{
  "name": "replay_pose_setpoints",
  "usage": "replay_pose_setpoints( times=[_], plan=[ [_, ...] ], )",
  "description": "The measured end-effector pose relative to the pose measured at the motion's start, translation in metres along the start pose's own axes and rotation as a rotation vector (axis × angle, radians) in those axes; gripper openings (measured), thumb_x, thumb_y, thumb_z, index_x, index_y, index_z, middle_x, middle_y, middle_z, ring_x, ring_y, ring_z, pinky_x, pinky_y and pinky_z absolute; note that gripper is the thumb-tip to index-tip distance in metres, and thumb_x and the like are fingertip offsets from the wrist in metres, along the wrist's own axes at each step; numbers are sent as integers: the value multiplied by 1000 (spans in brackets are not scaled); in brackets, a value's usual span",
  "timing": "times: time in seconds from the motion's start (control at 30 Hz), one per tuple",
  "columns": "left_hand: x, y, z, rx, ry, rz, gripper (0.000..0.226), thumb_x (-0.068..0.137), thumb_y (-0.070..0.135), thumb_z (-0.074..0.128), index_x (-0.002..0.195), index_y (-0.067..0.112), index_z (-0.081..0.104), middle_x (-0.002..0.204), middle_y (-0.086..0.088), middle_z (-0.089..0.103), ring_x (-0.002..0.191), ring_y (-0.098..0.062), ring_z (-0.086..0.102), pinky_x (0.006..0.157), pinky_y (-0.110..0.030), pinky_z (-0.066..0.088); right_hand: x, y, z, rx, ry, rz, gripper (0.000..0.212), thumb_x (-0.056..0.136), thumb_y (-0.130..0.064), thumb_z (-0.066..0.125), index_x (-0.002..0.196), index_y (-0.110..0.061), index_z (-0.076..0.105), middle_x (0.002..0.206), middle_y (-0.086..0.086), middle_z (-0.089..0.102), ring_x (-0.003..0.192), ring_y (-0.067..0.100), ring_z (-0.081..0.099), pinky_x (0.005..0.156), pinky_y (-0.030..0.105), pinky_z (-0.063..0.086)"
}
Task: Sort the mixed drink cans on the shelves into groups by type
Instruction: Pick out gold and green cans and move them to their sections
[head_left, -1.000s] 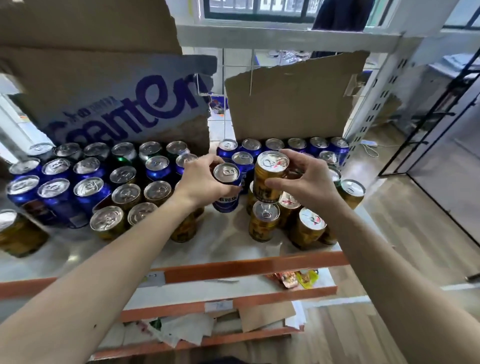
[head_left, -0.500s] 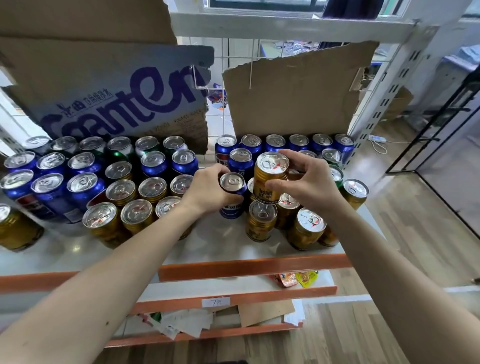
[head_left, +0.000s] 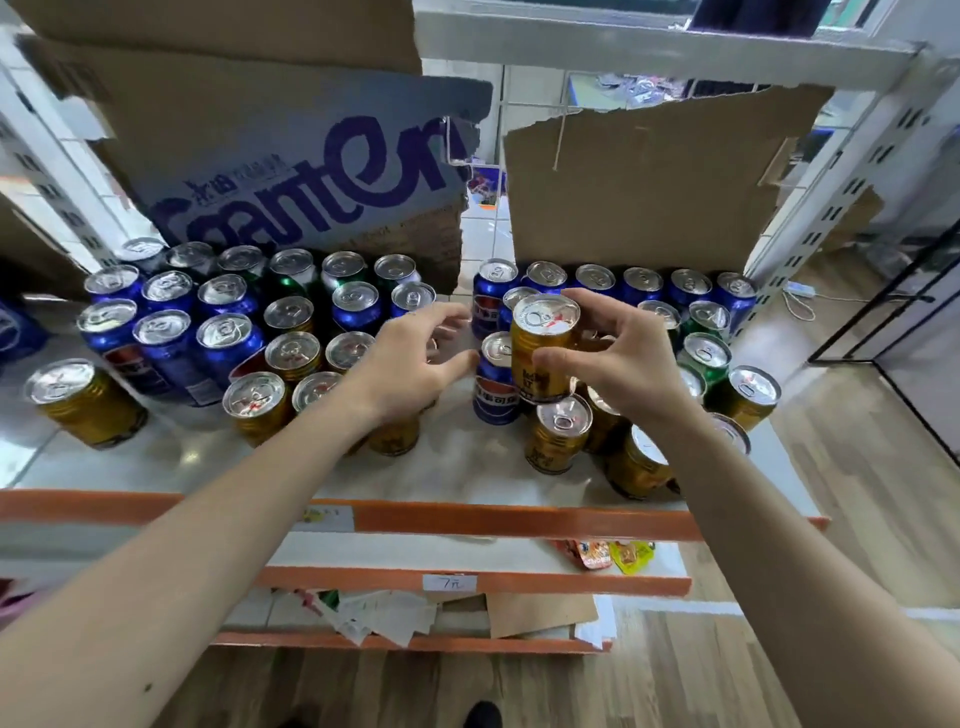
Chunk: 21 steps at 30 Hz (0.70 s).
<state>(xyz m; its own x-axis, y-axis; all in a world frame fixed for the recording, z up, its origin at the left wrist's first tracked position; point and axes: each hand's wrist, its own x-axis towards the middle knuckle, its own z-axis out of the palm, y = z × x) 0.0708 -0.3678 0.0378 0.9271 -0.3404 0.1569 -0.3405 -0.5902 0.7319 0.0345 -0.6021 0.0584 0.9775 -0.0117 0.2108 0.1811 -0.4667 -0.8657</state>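
Note:
My right hand (head_left: 631, 364) grips a gold can (head_left: 543, 348) by its sides and holds it raised above a cluster of gold cans (head_left: 558, 434) at the shelf's front right. A blue cola can (head_left: 493, 397) stands on the white shelf (head_left: 457, 467) just left of the raised can. My left hand (head_left: 415, 358) hovers beside that blue can with its fingers loosely curled and nothing in them. To the left stand more gold cans (head_left: 254, 405), blue cans (head_left: 166, 338) and green cans (head_left: 291, 278). Along the back right runs a row of blue cans (head_left: 641, 286), with green cans (head_left: 704, 358) near it.
Two torn cardboard panels (head_left: 639, 192) stand upright behind the cans. A perforated metal post (head_left: 831, 171) bounds the shelf on the right. A lone gold can (head_left: 83, 400) sits at the far left. Lower orange-edged shelves (head_left: 467, 582) hold snack packets and loose papers.
My left hand has let go of the blue cola can, which now stands on the shelf, and has drawn slightly left. My right hand still holds the gold can raised.

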Motion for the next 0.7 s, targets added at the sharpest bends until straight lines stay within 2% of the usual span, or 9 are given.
replay_pose_setpoints(
  times=[0.17, 0.33, 0.43, 0.57, 0.63, 0.7],
  plan=[
    [-38, -20, -53, 160, 85, 77, 48, 90, 25, 70, 134, 15, 55, 127, 0, 62, 112, -10, 57, 95, -27, 50, 11, -34, 41, -18, -54, -66, 71, 69, -26, 90, 132, -9, 61, 110, -4, 73, 100, 0, 69, 87, 22, 57],
    [-80, -56, -113, 215, 162, 51, 48, 91, 31, 68, 134, 16, 55, 130, 0, 60, 115, -13, 56, 98, -35, 49, 16, -82, 105, -9, -137, -123, 72, 66, -27, 91, 131, -13, 63, 114, -4, 72, 106, 7, 68, 91, 33, 57],
    [-115, -80, -157, 253, 205, 31, 47, 92, 35, 67, 134, 18, 54, 131, 0, 59, 115, -13, 55, 98, -33, 48, 16, -114, 156, 36, -168, -155, 72, 65, -26, 91, 130, -14, 63, 113, -3, 73, 106, 12, 69, 93, 39, 57],
    [-168, -121, -222, 334, 261, -46, 50, 89, 43, 60, 135, 26, 51, 131, 2, 58, 117, -20, 56, 97, -43, 49, 11, -160, 232, 79, -243, -205, 69, 69, -15, 88, 132, -9, 60, 112, -6, 72, 103, 4, 69, 91, 27, 56],
    [-194, -142, -253, 341, 293, -75, 50, 88, 45, 59, 134, 27, 51, 129, 2, 58, 116, -19, 56, 96, -42, 49, 9, -182, 273, 106, -268, -219, 68, 68, -14, 88, 131, -10, 61, 109, -10, 71, 100, 0, 68, 89, 20, 55],
    [-220, -161, -282, 340, 322, -100, 49, 90, 44, 60, 134, 23, 52, 127, 2, 58, 112, -16, 56, 95, -35, 48, 5, -203, 313, 133, -297, -226, 65, 67, -15, 88, 127, -18, 62, 108, -10, 72, 101, 3, 69, 90, 24, 56]
  ],
)
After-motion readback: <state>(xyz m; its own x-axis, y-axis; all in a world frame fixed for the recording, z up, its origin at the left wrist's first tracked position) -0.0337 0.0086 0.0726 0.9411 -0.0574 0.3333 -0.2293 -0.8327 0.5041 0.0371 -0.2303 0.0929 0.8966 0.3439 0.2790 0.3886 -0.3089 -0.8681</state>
